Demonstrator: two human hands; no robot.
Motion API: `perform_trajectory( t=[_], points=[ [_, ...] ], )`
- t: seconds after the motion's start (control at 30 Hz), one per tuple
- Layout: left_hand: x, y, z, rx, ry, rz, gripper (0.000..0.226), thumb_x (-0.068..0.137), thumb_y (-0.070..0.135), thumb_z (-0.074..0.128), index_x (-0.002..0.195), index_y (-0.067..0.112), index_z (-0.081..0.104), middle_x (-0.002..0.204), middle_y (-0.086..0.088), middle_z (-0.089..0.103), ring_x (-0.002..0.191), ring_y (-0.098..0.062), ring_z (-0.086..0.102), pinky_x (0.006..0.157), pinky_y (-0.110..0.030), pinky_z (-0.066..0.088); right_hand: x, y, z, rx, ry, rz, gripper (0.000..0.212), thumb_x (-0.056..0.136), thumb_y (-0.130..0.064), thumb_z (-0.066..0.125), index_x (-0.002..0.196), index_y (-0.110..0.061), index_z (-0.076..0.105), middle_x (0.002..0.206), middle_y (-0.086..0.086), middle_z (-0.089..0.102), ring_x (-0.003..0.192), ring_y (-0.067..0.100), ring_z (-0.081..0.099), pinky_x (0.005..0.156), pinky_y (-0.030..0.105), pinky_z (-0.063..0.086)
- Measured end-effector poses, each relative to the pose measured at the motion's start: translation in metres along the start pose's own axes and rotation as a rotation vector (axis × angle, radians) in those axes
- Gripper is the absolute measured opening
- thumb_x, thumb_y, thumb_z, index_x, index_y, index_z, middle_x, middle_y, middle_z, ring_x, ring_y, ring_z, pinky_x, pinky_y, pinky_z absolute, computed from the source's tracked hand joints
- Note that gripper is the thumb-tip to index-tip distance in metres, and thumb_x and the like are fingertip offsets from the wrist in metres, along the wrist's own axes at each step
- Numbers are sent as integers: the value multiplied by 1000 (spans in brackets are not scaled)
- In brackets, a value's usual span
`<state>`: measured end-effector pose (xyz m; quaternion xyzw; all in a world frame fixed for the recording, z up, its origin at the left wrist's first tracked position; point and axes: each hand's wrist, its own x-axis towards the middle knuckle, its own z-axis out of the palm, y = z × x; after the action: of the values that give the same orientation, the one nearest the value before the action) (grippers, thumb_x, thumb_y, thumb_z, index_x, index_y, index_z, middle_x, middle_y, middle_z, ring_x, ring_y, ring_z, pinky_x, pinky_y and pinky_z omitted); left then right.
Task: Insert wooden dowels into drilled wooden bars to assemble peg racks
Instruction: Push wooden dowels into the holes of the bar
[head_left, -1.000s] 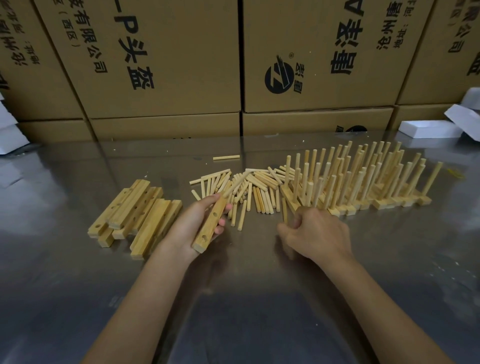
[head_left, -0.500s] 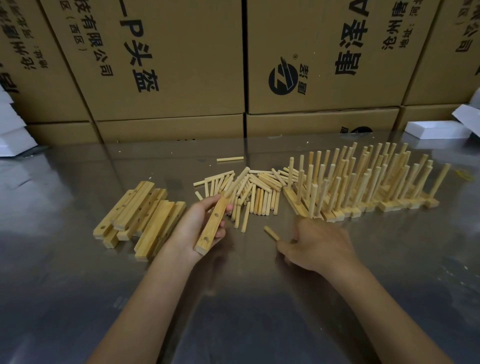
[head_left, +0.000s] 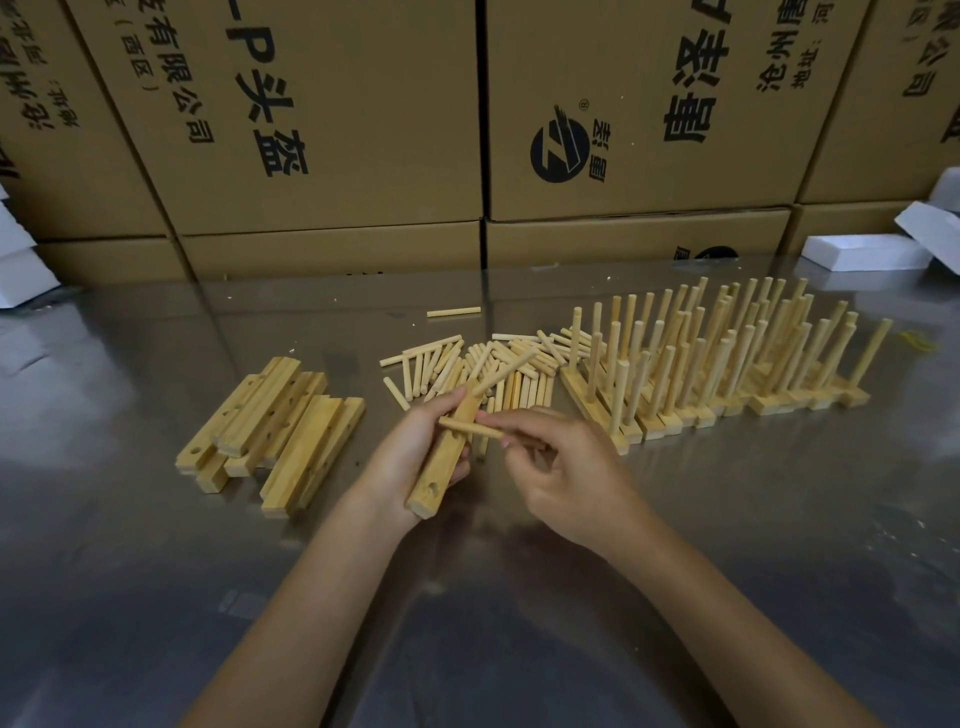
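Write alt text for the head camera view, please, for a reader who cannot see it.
A left hand grips a drilled wooden bar while the right hand brings a dowel against it. Behind lie loose dowels, blank bars and finished peg racks.

– Where's the view from?
– One head camera, looking forward and down over the steel table (head_left: 156, 597), close in, wide-angle.
– Facing?
– Toward stacked cardboard boxes (head_left: 337, 130) behind.

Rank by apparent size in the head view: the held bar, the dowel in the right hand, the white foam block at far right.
1. White foam block, though it lies farthest away.
2. Held bar, nearly as long, so this order is unsure.
3. Dowel, clearly smallest.
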<state>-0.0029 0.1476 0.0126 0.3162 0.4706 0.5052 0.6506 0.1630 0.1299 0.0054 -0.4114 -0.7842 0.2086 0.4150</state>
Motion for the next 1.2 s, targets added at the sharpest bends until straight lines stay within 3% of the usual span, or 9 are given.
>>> perform_trajectory(
  t=[0.2, 0.43, 0.63, 0.83, 0.93, 1.0, 1.07, 1.13, 1.2],
  points=[
    [-1, -5, 5, 15, -26, -1, 21, 98, 30, 60, 109, 12, 62, 68, -2, 51, 53, -10, 48, 40, -18, 39, 2, -11, -7, -70, 177, -47, 23, 86, -21, 58, 100, -19, 77, 70, -25, 48, 72, 0, 51, 61, 11, 35],
    [-1, -2, 5, -16, -32, 17, 27, 101, 28, 55, 119, 9, 63, 66, 1, 64, 50, -9, 48, 39, -17, 38, 1, -14, -10, -154, 146, -76, 16, 87, -18, 68, 101, -19, 77, 68, -26, 39, 75, -6, 48, 64, 9, 34],
    [-2, -6, 9, 150, 110, 65, 21, 100, 32, 56, 113, 23, 69, 62, 8, 66, 48, -3, 58, 44, -16, 46, 2, -10, -10, -219, 35, -141, 19, 91, -11, 62, 104, -15, 75, 84, -11, 61, 83, 0, 49, 70, 15, 35],
    [-1, -15, 13, 151, 124, 80, 29, 103, 29, 53, 125, 16, 66, 59, 9, 65, 51, -4, 55, 49, -21, 44, 2, -5, -6, -254, 28, -115, 15, 88, -11, 61, 92, -15, 74, 82, -8, 65, 78, 8, 56, 66, 30, 50],
    [-1, -16, 12, 177, 129, 94, 30, 102, 31, 53, 126, 17, 66, 62, 9, 66, 57, -5, 56, 55, -23, 45, 1, -1, -4, -203, 41, -78, 15, 89, -11, 62, 92, -19, 75, 81, -11, 68, 70, 5, 58, 59, 28, 48],
    [-1, -14, 9, 182, 121, 118, 32, 102, 32, 52, 129, 19, 65, 67, 7, 68, 62, -7, 57, 57, -24, 43, 0, 2, -1, -140, 42, -35, 14, 90, -14, 64, 95, -22, 74, 76, -16, 67, 61, 3, 55, 53, 20, 39],
    [0, -10, 6, 198, 138, 148, 28, 102, 32, 52, 125, 26, 66, 78, 4, 71, 67, -10, 60, 57, -24, 45, -1, 3, 3, -31, 60, 20, 14, 91, -20, 68, 102, -29, 69, 68, -15, 64, 56, 6, 54, 48, 22, 36],
    [4, -6, 3, 161, 161, 161, 24, 102, 30, 52, 121, 26, 68, 83, -1, 72, 60, -11, 59, 49, -22, 45, 2, 3, 4, 150, 85, 116, 27, 88, -27, 73, 106, -35, 55, 73, -11, 68, 59, 5, 57, 53, 28, 47],
    [7, -2, -2, 72, 203, 153, 21, 102, 28, 52, 115, 21, 68, 74, 0, 70, 48, -9, 55, 43, -20, 43, 3, 7, 5, 214, 126, 169, 35, 86, -30, 75, 107, -34, 48, 73, -8, 67, 59, 3, 57, 60, 27, 49]
  ],
)
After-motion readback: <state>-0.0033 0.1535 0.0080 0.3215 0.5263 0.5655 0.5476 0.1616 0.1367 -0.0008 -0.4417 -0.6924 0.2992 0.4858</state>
